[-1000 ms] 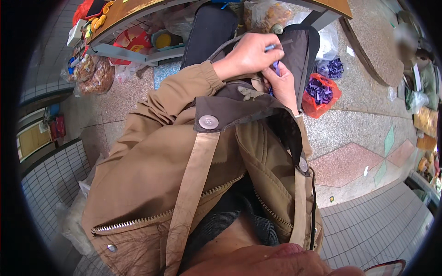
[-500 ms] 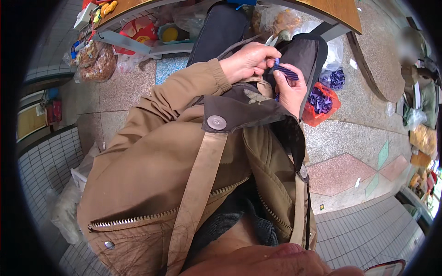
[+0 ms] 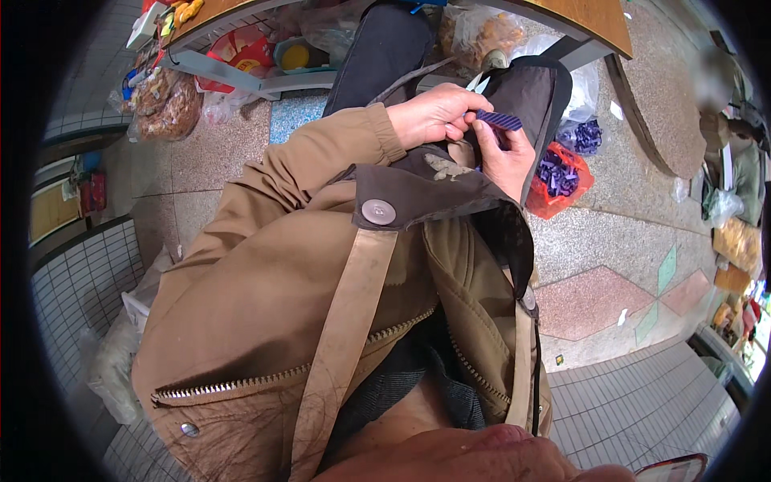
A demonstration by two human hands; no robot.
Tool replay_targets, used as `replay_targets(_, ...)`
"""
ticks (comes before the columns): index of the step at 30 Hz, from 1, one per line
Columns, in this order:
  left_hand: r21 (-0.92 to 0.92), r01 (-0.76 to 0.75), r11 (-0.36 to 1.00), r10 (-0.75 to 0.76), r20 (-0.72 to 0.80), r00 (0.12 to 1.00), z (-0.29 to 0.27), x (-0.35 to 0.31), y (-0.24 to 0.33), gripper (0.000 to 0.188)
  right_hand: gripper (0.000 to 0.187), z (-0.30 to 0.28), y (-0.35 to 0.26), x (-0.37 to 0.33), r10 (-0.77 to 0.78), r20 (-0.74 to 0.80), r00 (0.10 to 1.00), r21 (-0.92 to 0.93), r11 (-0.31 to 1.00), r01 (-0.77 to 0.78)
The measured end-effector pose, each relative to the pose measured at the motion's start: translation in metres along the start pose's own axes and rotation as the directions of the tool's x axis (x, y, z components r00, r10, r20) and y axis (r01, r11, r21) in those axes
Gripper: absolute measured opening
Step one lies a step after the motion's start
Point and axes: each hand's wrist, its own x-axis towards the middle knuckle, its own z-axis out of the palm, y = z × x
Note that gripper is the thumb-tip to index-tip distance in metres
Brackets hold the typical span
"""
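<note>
Above my lap, both hands are closed on a small dark blue-purple ribbon piece (image 3: pixel 501 120) with fine light stripes. My left hand (image 3: pixel 434 116) pinches its left end with thumb and fingers. From the other side, my right hand (image 3: pixel 509 159) grips it between thumb and curled fingers, and the ribbon's folded part juts out to the right. Just beyond my left fingers is a pale, pointed thing (image 3: pixel 479 83) like scissor blades; whether I hold it cannot be told. A dark apron (image 3: pixel 434 193) covers my lap below the hands.
To the right on the floor, a red plastic bag (image 3: pixel 552 205) holds several purple ribbon pieces, beside a clear bag (image 3: pixel 581 136) with more. Ahead is a wooden table (image 3: pixel 590 20). Beneath it stand a red container (image 3: pixel 241 52) and a bowl (image 3: pixel 294 56). A filled bag (image 3: pixel 167 108) lies left.
My left fingers have moved slightly down and right, closer to the right thumb. The short ribbon end that stood up between my fingers is now folded down or covered.
</note>
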Motion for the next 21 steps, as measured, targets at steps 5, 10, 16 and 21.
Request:
replay_targets(5,0.454,-0.254,0.854,0.281,0.009,0.960,0.012,-0.012,0.000,0.021,0.012,-0.006,-0.004,0.002,0.314,-0.096,0.945,0.310,0.911,-0.271)
replay_targets(10,0.902,-0.430,-0.036,0.683,0.337,0.648,0.001,-0.023,-0.002,0.036,0.014,-0.019,-0.006,0.005,0.457,0.080,0.886,0.519,0.739,-0.429)
replay_targets(16,0.846,-0.430,-0.314,0.712,0.510,0.483,-0.010,-0.020,-0.008,0.027,0.014,-0.020,-0.002,0.004,0.464,0.153,0.872,0.538,0.701,-0.468)
replay_targets(21,0.843,-0.423,-0.332,0.690,0.523,0.501,-0.007,-0.021,-0.007,0.022,0.012,-0.018,-0.005,0.005,0.475,0.097,0.875,0.490,0.742,-0.457)
